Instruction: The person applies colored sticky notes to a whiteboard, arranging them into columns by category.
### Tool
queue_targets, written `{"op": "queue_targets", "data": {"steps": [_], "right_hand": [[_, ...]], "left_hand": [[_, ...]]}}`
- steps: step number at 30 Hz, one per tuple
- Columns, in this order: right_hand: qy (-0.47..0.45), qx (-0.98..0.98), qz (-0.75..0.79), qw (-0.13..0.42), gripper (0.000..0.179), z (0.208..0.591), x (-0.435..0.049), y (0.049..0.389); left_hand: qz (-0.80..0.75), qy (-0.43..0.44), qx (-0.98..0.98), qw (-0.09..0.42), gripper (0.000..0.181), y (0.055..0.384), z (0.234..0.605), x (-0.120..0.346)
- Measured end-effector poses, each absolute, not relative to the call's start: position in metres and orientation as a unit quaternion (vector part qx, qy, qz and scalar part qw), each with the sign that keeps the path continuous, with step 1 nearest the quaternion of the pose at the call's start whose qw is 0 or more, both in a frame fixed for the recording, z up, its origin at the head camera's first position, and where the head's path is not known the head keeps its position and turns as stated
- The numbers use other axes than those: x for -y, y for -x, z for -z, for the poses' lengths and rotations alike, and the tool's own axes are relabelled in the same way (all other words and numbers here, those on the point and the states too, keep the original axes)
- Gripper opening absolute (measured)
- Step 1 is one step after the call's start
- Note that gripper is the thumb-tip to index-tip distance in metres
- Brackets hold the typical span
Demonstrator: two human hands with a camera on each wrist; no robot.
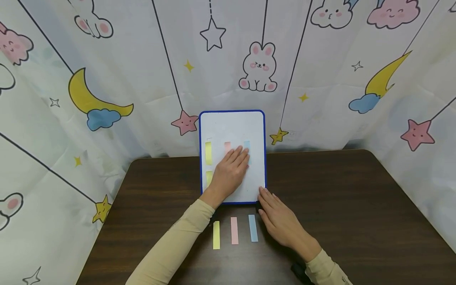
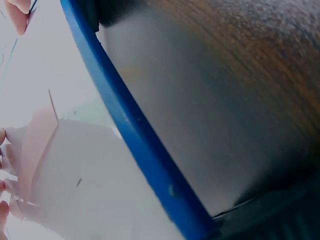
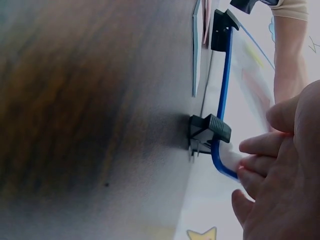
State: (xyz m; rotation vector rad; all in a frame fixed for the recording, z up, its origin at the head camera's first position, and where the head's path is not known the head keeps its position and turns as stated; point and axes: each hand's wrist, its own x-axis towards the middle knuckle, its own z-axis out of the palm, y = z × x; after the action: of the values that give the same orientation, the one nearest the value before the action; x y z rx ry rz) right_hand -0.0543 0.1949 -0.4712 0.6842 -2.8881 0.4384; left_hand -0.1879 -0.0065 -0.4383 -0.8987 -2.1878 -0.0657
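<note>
A small whiteboard (image 1: 235, 126) with a blue frame stands upright on black clip feet. My left hand (image 1: 229, 172) lies on its face with fingers extended, the fingertips at a light blue strip (image 1: 247, 145). A pink strip (image 1: 227, 146) shows just above the hand, partly covered by it. Two yellow strips, one upper (image 1: 208, 153) and one lower (image 1: 209, 177), are on the board's left side. My right hand (image 1: 281, 221) touches the board's lower right corner with its fingertips, fingers nearly straight, beside a black clip foot (image 3: 210, 129).
On the brown table (image 1: 338, 206) in front of the board lie a yellow strip (image 1: 216, 235), a pink strip (image 1: 234, 230) and a blue strip (image 1: 253, 228), side by side between the forearms. A printed curtain (image 1: 142, 79) hangs behind the table.
</note>
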Motion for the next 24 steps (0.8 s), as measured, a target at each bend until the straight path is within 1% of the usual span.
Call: {"op": "queue_targets", "data": {"steps": [6, 9, 17, 24], "right_hand": [[-0.231, 0.958, -0.151, 0.075, 0.051, 0.471, -0.194, 0.055], [-0.234, 0.957, -0.151, 0.08, 0.05, 0.471, -0.195, 0.055], [-0.232, 0.958, -0.151, 0.079, 0.051, 0.47, -0.196, 0.053], [-0.228, 0.956, -0.167, 0.08, 0.053, 0.468, -0.199, 0.049]], "left_hand": [[0.02, 0.347, 0.855, 0.385, 0.035, 0.187, 0.437, 0.007], [0.022, 0.349, 0.857, 0.379, 0.036, 0.185, 0.435, 0.007], [0.045, 0.353, 0.872, 0.336, 0.038, 0.169, 0.431, 0.008], [0.089, 0.354, 0.877, 0.312, 0.041, 0.145, 0.43, 0.009]]}}
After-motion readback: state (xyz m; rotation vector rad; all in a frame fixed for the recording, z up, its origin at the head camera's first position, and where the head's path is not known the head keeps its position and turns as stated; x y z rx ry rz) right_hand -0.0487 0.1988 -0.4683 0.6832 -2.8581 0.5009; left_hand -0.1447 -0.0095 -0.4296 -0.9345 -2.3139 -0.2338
